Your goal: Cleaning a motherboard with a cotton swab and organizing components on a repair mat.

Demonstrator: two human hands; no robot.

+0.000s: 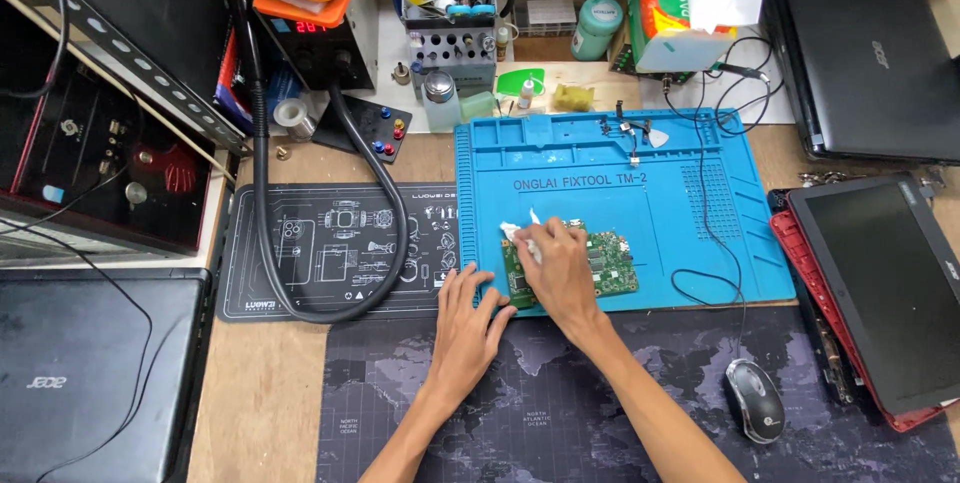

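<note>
**A:** Starting at my left: what do you see beside the left hand (468, 315)?

**B:** Well off to its left lie a closed black laptop (85, 373) and a dark schematic mat (335, 248) with a black hose (385, 198) looping over it. The left hand itself lies flat, fingers spread, gripping nothing; its fingertips press the near-left corner of the green circuit board (612, 268).

**A:** And the board sits where?

**B:** On the near part of the blue work mat (620, 178), just ahead of the left hand and partly under the right hand (560, 273). That hand is closed around a wad of white tissue (517, 233), with something thin and white poking up beside it; I cannot tell what.

**A:** Which way does the board run?

**B:** Its long axis goes left to right, roughly along the mat's near edge, with the right end swung slightly away from me. It lies flat, component side up.

**A:** How do I wipe it well?

**B:** I judge: keep the left fingertips pinning the corner so the board cannot skate, wipe lightly along the long axis, and lift over tall parts so the tissue does not snag.

**A:** Further right?

**B:** A thin black cable (705, 213) crosses the mat; a mouse (755, 400) lies near the right forearm; beyond it, a red-edged laptop (885, 293).
</note>
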